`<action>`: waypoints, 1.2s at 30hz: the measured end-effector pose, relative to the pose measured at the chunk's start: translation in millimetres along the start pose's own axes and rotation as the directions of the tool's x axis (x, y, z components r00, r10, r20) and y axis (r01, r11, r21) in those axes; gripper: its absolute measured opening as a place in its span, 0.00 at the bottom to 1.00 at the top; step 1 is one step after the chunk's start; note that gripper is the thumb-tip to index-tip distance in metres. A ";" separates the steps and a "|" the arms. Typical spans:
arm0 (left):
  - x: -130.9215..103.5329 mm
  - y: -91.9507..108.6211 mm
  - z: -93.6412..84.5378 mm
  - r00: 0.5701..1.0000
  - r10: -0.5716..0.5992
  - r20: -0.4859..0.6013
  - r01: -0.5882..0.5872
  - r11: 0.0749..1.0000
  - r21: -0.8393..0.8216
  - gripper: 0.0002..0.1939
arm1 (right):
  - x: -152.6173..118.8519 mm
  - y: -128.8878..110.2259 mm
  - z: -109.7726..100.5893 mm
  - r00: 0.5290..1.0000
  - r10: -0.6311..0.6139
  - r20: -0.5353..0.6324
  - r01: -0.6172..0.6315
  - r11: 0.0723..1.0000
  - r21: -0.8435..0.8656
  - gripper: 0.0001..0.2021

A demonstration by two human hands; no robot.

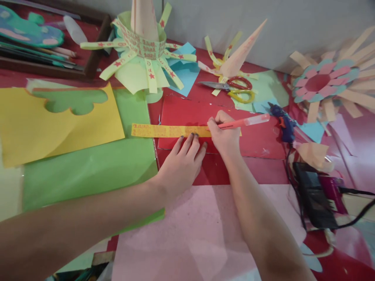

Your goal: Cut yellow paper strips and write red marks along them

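My right hand (pixel 225 134) is closed around a pen (pixel 243 122) with a reddish barrel and a clear cap on its back end. Its tip meets a narrow yellow paper strip (pixel 172 131), whose left part carries rows of reddish writing. Fingers stretched out, my left hand (pixel 184 160) lies flat with its fingertips on the strip's lower edge. Beneath the strip is a red card (pixel 260 140); the strip's left end reaches past it onto a green sheet (pixel 125 164). Part of the strip's right end is hidden behind my right hand.
Paper crafts with cones (pixel 146 23) stand at the back, near scissors (pixel 231 86). A blue glue gun (pixel 284 123) and a black device with cables (pixel 315 195) lie right. Yellow cut paper (pixel 64 132) rests left, below a wooden tray (pixel 88 66). Pink paper (pixel 181 238) covers the front.
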State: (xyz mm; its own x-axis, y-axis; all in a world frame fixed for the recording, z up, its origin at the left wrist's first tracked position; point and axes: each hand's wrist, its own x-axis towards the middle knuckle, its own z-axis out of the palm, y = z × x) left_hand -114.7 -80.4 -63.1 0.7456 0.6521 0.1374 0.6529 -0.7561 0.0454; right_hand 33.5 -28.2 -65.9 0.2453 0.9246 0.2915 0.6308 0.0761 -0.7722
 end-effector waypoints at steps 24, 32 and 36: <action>-0.6 0.4 2.7 1.000 -0.005 -0.015 0.005 1.000 0.022 0.23 | 0.4 4.4 1.3 1.000 0.013 0.003 -0.013 1.000 -0.010 0.16; 1.3 3.4 1.3 1.000 -0.029 0.000 0.029 0.998 0.047 0.23 | 2.4 1.4 -0.4 0.996 0.081 -0.041 -0.077 0.993 0.091 0.17; 3.5 5.6 0.8 0.999 -0.044 -0.012 0.044 0.997 0.064 0.24 | 1.7 1.4 -1.8 0.998 0.054 -0.033 -0.051 0.995 0.085 0.18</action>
State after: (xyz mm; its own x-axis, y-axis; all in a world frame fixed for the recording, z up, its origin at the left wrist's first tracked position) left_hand -108.3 -82.4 -63.1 0.7147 0.6838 0.1472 0.6926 -0.7213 -0.0121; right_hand 36.1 -27.2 -65.6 0.3029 0.9146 0.2679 0.5529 0.0603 -0.8310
